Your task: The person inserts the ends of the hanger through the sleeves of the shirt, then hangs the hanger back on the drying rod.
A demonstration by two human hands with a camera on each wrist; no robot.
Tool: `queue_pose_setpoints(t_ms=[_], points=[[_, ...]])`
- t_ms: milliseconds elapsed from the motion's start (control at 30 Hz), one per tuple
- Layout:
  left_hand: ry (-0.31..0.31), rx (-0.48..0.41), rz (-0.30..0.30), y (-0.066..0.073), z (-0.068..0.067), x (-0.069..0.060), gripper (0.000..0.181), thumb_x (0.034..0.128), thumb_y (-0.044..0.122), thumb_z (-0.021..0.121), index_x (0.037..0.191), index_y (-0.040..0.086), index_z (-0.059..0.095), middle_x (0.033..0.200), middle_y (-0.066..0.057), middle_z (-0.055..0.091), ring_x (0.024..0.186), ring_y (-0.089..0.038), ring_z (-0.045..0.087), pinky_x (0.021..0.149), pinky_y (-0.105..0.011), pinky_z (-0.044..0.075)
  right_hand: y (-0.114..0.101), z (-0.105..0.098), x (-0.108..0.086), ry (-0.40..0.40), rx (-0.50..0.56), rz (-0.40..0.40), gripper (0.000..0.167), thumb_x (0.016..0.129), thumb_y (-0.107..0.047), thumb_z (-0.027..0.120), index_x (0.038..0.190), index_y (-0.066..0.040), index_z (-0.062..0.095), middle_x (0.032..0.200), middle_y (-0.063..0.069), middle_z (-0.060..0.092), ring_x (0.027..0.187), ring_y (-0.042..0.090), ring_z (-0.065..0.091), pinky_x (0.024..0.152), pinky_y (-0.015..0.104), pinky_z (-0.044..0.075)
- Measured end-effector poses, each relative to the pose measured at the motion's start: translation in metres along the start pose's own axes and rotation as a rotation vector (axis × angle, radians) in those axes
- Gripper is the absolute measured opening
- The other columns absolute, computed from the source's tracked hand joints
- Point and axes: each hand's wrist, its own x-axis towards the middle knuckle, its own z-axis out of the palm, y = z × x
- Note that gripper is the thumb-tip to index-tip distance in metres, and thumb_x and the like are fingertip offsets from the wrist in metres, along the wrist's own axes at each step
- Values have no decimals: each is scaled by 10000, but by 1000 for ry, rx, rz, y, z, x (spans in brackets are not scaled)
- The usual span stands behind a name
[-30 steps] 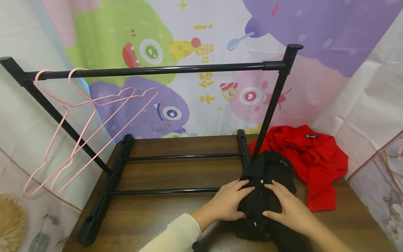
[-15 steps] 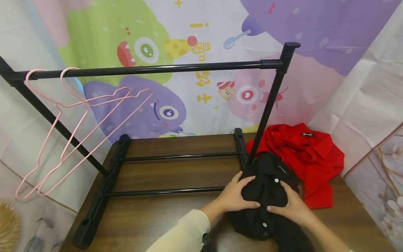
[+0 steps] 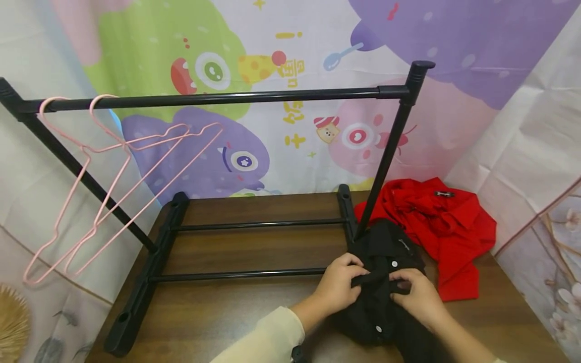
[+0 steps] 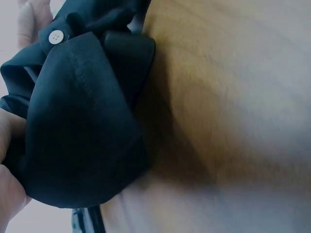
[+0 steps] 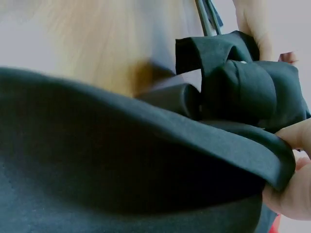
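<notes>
A black shirt (image 3: 366, 312), lower right on the brown worktop (image 3: 227, 315), is pinched by the left hand (image 3: 338, 283) and right hand (image 3: 418, 296); a cartoon backdrop (image 3: 313, 30) is seen above.

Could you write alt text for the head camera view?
A person's left hand and right hand pinch a black buttoned garment on a brown table; a red garment lies behind, and two pink hangers hang from a black rack.
</notes>
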Motion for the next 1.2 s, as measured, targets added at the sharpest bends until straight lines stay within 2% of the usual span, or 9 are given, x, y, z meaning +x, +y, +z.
queue_pose_setpoints(t_ms=[133, 200, 400, 500, 733, 1000, 1100, 1200], points=[[-14, 46, 57, -4, -19, -3, 264, 717, 45, 802, 959, 147, 774, 1031, 14, 588, 971, -125, 575, 915, -211, 445, -11, 1, -2, 19, -29, -64, 329, 700, 52, 791, 996, -59, 704, 1105, 144, 605, 915, 277, 658, 783, 388, 542], [-27, 41, 72, -7, -31, -3, 259, 719, 33, 799, 953, 140, 774, 1023, 6, 589, 965, -137, 576, 917, -223, 450, -17, 1, -3, 19, -43, -99, 341, 699, 51, 798, 995, -89, 704, 1104, 121, 603, 911, 257, 653, 781, 390, 540], [-90, 13, 70, -20, -59, -5, 253, 735, 7, 782, 964, 113, 771, 1028, -7, 577, 964, -154, 581, 914, -227, 460, -34, 1, -1, -34, -34, -137, 369, 711, 48, 808, 1017, -127, 697, 1118, 98, 587, 921, 222, 642, 784, 392, 540], [-98, 8, 67, -26, -69, -10, 256, 730, -8, 780, 957, 110, 770, 1032, -10, 572, 969, -162, 582, 910, -246, 470, -43, 3, 0, -72, -26, -157, 378, 714, 47, 808, 1029, -128, 693, 1125, 96, 587, 914, 204, 643, 785, 361, 537], [-23, 20, 79, -40, -89, -29, 278, 681, -49, 788, 907, 111, 769, 1028, -18, 576, 961, -180, 587, 894, -309, 492, -62, 15, 4, -138, -19, -261, 411, 720, 77, 796, 1051, -137, 680, 1118, 61, 582, 918, 180, 628, 803, 327, 537], [79, 66, 49, -59, -109, -63, 289, 641, -92, 799, 857, 97, 757, 1018, -41, 590, 945, -207, 598, 857, -360, 517, -73, 42, 14, -149, -49, -487, 463, 694, 117, 789, 1079, -106, 662, 1103, 33, 582, 885, 166, 622, 786, 321, 536], [104, 99, 26, -70, -114, -75, 295, 627, -104, 805, 843, 88, 747, 1013, -49, 595, 936, -215, 602, 844, -369, 523, -73, 55, 21, -156, -96, -543, 467, 691, 120, 786, 1082, -100, 659, 1102, 27, 571, 882, 158, 618, 779, 319, 532], [119, 130, -2, -82, -117, -88, 299, 614, -109, 813, 829, 86, 741, 1006, -52, 598, 931, -223, 606, 836, -375, 526, -70, 65, 31, -191, -193, -624, 461, 705, 106, 782, 1099, -95, 656, 1102, 32, 552, 907, 165, 614, 782, 330, 531]])
